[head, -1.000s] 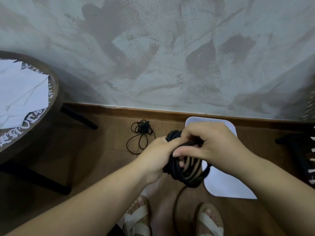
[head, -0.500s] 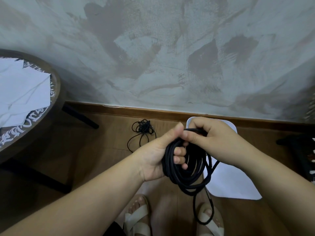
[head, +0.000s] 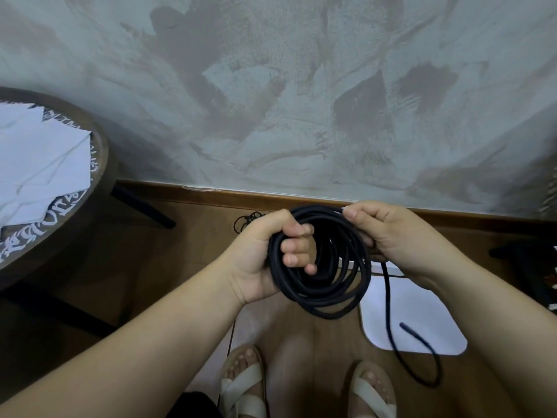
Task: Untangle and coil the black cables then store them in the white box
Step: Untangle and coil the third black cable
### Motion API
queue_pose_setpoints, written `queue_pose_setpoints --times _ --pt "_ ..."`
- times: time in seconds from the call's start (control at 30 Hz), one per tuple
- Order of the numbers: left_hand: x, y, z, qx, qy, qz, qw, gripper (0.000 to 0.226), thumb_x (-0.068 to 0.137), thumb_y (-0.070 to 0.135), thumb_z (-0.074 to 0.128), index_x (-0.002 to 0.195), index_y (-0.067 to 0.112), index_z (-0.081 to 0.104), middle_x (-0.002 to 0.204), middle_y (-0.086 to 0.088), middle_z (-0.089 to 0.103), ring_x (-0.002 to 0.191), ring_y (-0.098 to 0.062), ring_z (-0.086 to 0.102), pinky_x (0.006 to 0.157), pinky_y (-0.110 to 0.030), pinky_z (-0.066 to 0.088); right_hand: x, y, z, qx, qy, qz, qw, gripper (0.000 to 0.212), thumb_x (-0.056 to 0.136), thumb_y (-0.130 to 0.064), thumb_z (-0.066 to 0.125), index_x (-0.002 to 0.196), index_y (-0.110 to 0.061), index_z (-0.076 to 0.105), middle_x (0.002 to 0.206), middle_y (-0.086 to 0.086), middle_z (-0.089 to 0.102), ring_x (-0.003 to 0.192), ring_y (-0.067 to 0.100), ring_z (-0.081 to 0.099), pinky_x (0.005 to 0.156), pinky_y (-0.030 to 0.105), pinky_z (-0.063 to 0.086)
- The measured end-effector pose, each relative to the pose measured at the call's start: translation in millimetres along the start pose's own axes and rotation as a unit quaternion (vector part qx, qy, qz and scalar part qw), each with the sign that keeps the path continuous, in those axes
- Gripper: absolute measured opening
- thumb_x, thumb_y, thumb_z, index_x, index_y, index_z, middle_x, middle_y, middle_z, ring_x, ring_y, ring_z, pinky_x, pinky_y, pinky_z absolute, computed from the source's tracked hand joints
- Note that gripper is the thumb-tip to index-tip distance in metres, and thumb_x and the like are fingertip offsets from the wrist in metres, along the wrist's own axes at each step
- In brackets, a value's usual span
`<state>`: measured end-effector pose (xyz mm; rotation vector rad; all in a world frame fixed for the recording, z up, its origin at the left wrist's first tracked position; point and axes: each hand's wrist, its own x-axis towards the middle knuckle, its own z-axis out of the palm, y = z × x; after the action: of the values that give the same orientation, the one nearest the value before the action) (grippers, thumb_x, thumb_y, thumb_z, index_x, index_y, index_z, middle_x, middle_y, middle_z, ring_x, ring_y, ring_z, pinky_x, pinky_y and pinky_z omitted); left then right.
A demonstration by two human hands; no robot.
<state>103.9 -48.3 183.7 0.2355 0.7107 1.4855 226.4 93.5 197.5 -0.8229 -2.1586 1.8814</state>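
Note:
A coil of black cable (head: 322,292) hangs in front of me in several loops. My left hand (head: 265,254) grips the coil's left side, fingers curled through the loops. My right hand (head: 388,233) pinches the top right of the coil. A loose tail of the cable (head: 422,366) hangs down from my right hand and curls back up at its end. The white box (head: 416,324) lies on the floor below the coil, partly hidden by my right arm. A second tangled black cable (head: 245,220) lies on the floor by the wall, mostly hidden behind my left hand.
A round wooden table (head: 99,164) with white papers (head: 36,164) stands at the left. A wooden baseboard (head: 211,196) runs along the grey wall. My feet in white sandals (head: 244,387) are below the coil. A dark object (head: 530,267) sits at the right edge.
The coil has opened into a wider ring. My right hand slid from over the coil to its top right edge. The loose tail now swings lower at the right.

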Motion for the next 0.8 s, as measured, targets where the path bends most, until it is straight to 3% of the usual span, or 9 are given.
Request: queue_pose_setpoints --times 0.1,0.2,0.27,0.37,0.47,0.53,0.63,0.73,0.8 --pt "0.8 4.5 1.2 -0.078 0.032 0.063 0.994 0.043 0.043 0.005 0.070 0.067 0.017 0.037 0.037 0.008 0.038 0.032 -0.007 0.038 0.050 -0.020 0.047 1.3 7.3 -2.0 -0.092 0.005 -0.002 0.996 0.046 0.098 -0.032 0.045 0.055 -0.019 0.055 0.051 -0.001 0.037 0.049 0.014 0.026 0.045 0.021 0.022" --pt "1.9 15.4 1.7 -0.142 0.127 0.126 0.974 0.019 0.059 0.010 0.052 0.059 0.020 0.035 0.037 0.009 0.035 0.033 -0.004 0.036 0.051 -0.016 0.043 2.3 16.4 -3.2 -0.227 -0.001 0.031 0.973 0.056 0.100 -0.029 0.041 0.046 -0.031 0.056 0.048 -0.008 0.044 0.044 0.005 0.036 0.046 0.017 0.027" --pt "1.0 21.4 -4.4 -0.186 0.177 0.154 0.954 0.019 0.067 0.012 0.047 0.051 0.018 0.039 0.040 0.010 0.037 0.035 -0.004 0.038 0.054 -0.017 0.043 3.2 25.3 -0.6 -0.312 -0.033 0.040 0.949 0.041 0.099 -0.031 0.041 0.064 -0.022 0.060 0.058 -0.005 0.053 0.058 0.008 0.049 0.054 0.019 0.034" --pt "-0.9 26.6 -15.4 -0.204 0.258 0.180 0.927 0.032 0.082 0.013 0.047 0.051 0.017 0.043 0.045 0.010 0.041 0.039 -0.005 0.042 0.063 -0.019 0.042 0.5 34.0 10.1 -0.468 -0.106 0.021 0.877 0.035 0.099 -0.040 0.039 0.101 -0.014 0.063 0.083 0.001 0.063 0.081 0.017 0.057 0.076 0.032 0.046" --pt "1.4 26.0 -19.2 -0.122 0.332 0.218 0.910 0.025 0.087 0.012 0.050 0.062 0.015 0.047 0.049 0.008 0.044 0.043 -0.008 0.043 0.065 -0.023 0.044 -8.8 22.2 24.5 -0.528 -0.166 -0.043 0.832 0.036 0.099 -0.043 0.034 0.109 -0.018 0.059 0.092 -0.001 0.065 0.087 0.017 0.058 0.079 0.037 0.048" --pt "4.6 20.0 -18.0 -0.035 0.369 0.241 0.897 0.020 0.087 0.009 0.053 0.068 0.013 0.050 0.050 0.005 0.047 0.044 -0.010 0.046 0.064 -0.027 0.045 -14.8 13.3 30.7 -0.549 -0.200 -0.087 0.807 0.032 0.100 -0.042 0.033 0.115 -0.022 0.054 0.093 -0.003 0.060 0.086 0.017 0.054 0.076 0.033 0.046" --pt "5.2 10.4 -10.7 0.119 0.391 0.274 0.871 0.023 0.086 0.005 0.053 0.064 0.012 0.050 0.047 0.004 0.047 0.044 -0.011 0.048 0.055 -0.025 0.043 -22.1 4.2 33.3 -0.566 -0.226 -0.155 0.778 0.029 0.101 -0.040 0.033 0.119 -0.024 0.050 0.102 -0.003 0.059 0.096 0.017 0.053 0.075 0.030 0.039" --pt "3.4 3.2 -3.8 0.272 0.368 0.283 0.843 0.028 0.083 -0.001 0.051 0.056 0.006 0.049 0.046 -0.002 0.050 0.044 -0.011 0.049 0.047 -0.019 0.044 -27.2 -3.3 35.0 -0.537 -0.220 -0.223 0.783 0.030 0.099 -0.039 0.038 0.121 -0.027 0.054 0.108 -0.006 0.063 0.100 0.016 0.057 0.077 0.032 0.045" --pt "3.7 -5.8 -1.0 0.361 0.342 0.267 0.826 0.025 0.080 -0.002 0.052 0.054 0.001 0.051 0.049 -0.008 0.052 0.047 -0.012 0.049 0.049 -0.018 0.042 -25.7 -4.2 34.8 -0.515 -0.189 -0.297 0.782 0.032 0.092 -0.042 0.041 0.103 -0.026 0.066 0.090 -0.010 0.068 0.082 0.012 0.064 0.061 0.032 0.051"
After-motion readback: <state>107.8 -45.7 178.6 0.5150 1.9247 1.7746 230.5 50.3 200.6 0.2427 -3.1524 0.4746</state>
